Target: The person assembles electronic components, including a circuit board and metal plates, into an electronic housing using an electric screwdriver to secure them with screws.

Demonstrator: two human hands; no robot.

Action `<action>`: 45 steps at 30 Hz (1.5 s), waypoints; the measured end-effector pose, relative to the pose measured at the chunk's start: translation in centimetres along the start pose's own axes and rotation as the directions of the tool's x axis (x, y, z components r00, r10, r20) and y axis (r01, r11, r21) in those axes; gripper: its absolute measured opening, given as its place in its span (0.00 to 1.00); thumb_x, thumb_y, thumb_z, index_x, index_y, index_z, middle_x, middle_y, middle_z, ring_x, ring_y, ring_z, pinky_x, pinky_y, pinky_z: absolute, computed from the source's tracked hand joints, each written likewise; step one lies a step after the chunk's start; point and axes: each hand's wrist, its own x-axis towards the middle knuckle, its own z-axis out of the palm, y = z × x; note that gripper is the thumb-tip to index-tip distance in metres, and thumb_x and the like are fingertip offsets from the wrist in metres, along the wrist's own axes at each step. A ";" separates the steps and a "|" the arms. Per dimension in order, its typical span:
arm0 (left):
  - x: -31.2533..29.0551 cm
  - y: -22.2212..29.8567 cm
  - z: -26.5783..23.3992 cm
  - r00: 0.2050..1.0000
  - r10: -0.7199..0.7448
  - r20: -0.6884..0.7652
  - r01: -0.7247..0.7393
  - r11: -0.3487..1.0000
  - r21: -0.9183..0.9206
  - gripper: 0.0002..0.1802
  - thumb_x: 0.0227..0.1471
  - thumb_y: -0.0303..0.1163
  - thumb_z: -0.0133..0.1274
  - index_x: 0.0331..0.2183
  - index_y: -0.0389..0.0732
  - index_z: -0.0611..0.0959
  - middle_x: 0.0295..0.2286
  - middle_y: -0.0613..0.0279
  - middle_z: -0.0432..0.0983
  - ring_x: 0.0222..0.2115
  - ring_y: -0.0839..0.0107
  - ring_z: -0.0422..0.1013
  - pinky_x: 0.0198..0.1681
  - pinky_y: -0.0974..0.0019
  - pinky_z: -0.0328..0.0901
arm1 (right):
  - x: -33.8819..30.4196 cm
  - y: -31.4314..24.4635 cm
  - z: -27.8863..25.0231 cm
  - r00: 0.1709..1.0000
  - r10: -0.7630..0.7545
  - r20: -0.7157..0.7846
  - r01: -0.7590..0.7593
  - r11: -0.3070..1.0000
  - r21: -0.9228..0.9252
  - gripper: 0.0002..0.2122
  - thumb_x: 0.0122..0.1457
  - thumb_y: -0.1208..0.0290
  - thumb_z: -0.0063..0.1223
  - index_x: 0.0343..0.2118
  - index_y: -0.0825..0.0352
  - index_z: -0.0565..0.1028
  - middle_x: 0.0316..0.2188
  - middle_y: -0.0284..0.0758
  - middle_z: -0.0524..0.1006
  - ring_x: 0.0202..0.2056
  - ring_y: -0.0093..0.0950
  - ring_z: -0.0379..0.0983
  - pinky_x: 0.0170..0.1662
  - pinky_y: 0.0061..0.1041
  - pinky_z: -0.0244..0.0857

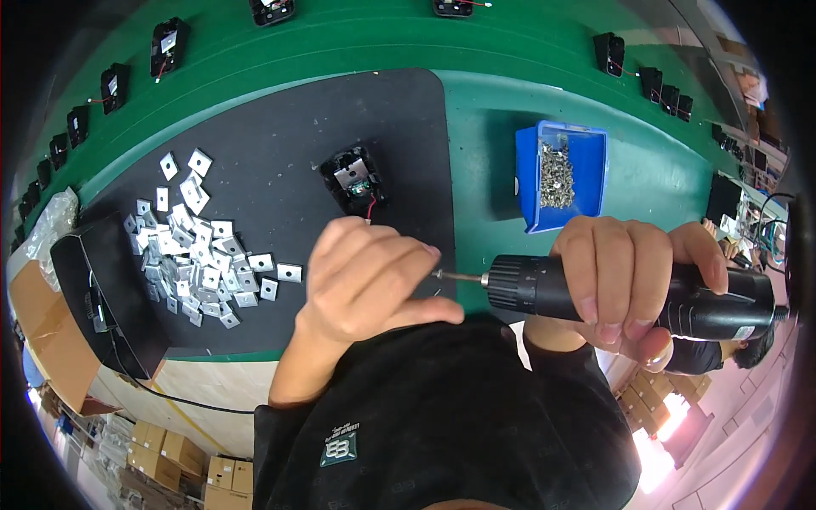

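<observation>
My right hand (625,276) is wrapped round a black electric screwdriver (531,286), held level with its bit pointing left. At the end of the bit sits a small metal piece, apparently a screw (439,274). Close beside that tip is my left hand (361,285), its fingers curled into the palm and its thumb stretched toward the right; whatever the palm may hold is hidden. Just beyond the left hand, a black plastic housing (347,197) lies on the dark mat, with a metal plate (351,174), a small green circuit board and a red wire in it.
A heap of square metal plates (200,263) with holes covers the mat's left side. A blue bin (527,183) of small screws (557,174) stands at right. Black housings (168,47) line the green far strip. A black box (106,293) and an open carton (51,336) stand at left.
</observation>
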 end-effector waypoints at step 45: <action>-0.2 -4.5 -1.9 0.900 -0.416 0.126 0.362 0.879 0.311 0.37 0.23 0.44 0.69 0.42 0.44 0.79 0.38 0.65 0.71 0.40 0.64 0.67 0.48 0.56 0.53 | 3.0 7.6 -1.0 0.946 0.116 0.303 0.031 0.897 -0.441 0.20 0.50 0.81 0.57 0.40 0.52 0.63 0.24 0.26 0.71 0.24 0.23 0.70 0.30 0.26 0.65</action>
